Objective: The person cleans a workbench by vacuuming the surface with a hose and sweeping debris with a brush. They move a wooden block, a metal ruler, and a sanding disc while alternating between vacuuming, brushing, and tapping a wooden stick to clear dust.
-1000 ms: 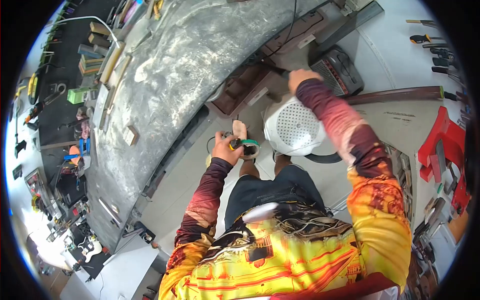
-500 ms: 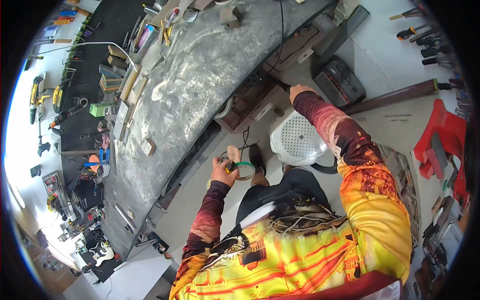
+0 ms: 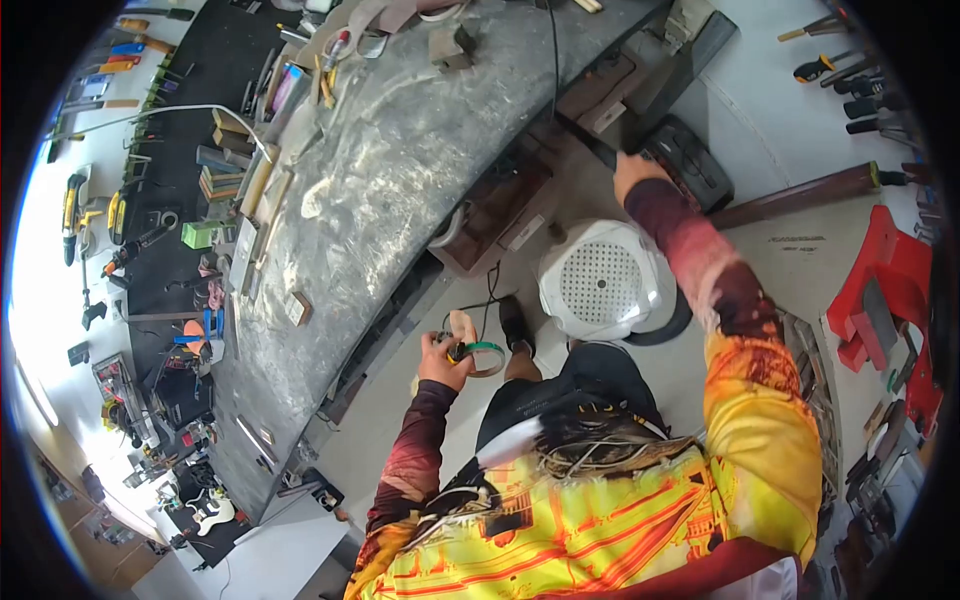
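My left hand is closed around a roll of tape with a green edge. A small yellow-and-black item shows at its fingers, and a tan flat piece sticks up beside them. My right hand reaches forward beside the bench, closed on the near end of a long dark strip-like piece; I cannot tell what kind of thing it is. That piece runs from my fingers toward the bench edge. Below my right arm stands a white stool with a perforated round seat.
A dusty grey workbench crosses the view, with brown drawers beneath it. A wooden block and a grey block lie on top. A dark amplifier-like box stands near my right hand. A red stand is at right.
My right hand has moved right, away from the bench, and the long dark piece now shows in it. My left hand stays nearly in place with the tape roll.
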Available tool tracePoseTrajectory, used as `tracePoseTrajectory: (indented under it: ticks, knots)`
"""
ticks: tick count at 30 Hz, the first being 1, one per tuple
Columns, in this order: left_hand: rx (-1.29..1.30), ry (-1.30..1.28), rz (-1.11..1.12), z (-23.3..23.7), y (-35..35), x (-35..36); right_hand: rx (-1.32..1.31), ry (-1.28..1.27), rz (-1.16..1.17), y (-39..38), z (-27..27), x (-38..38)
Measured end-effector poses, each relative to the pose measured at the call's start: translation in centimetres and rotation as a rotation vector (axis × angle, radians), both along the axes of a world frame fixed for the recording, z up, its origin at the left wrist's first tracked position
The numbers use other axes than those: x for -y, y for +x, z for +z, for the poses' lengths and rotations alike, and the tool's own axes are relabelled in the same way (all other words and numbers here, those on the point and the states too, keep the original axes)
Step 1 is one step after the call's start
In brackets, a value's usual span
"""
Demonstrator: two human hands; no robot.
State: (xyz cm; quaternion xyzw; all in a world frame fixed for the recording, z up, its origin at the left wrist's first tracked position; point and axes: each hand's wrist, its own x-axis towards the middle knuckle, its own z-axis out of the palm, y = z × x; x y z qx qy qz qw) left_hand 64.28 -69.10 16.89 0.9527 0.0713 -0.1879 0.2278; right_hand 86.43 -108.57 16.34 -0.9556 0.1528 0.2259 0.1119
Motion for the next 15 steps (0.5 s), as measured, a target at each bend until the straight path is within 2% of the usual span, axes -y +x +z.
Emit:
tracePoseTrajectory:
  ticks: [3, 7, 11, 15]
  knots:
    - [-0.027, 0.028, -0.043, -1.0, 1.8, 1.4, -0.123, -0.034, 0.098, 4.2, -1.3, 0.5]
    - [0.077, -0.038, -0.107, -2.9, 6.0, 5.5, -0.055, -0.051, 0.148, 5.1, -4.0, 0.7]
    - [0.069, -0.083, -0.168, -4.5, 9.2, 9.5, -0.117, -0.149, 0.103, 7.7, -4.8, 7.1]
    - [0.052, -0.147, -0.186, -3.0, 10.0, 11.6, -0.010, -0.229, 0.200, 9.9, -5.5, 12.2]
